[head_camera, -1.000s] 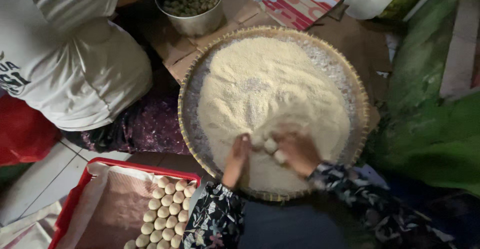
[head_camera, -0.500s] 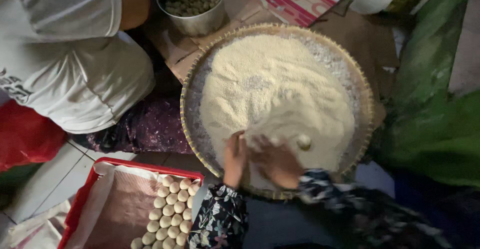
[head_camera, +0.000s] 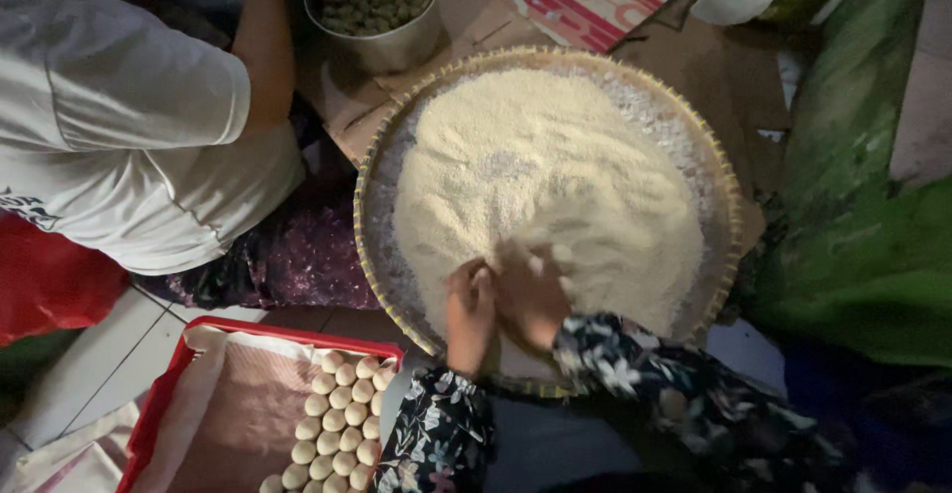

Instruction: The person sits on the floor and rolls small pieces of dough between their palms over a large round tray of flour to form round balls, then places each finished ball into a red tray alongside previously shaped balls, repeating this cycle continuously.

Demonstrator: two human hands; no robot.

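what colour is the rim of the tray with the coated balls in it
Red: the rectangular plastic tray's rim shows best in the head view, lower left, holding rows of pale round coated balls.

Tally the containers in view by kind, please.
Round woven tray of pale crumbs: 1
Metal bowl of greenish balls: 1
Red tray with rows of pale balls: 1
Total: 3

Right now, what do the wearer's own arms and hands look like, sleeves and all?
Both arms wear long sleeves of dark fabric printed with pale flowers and leaves, ending at the wrists. The left hand and right hand are bare: no gloves, and no rings or watch that I can make out. Pale crumbs dust the fingers.
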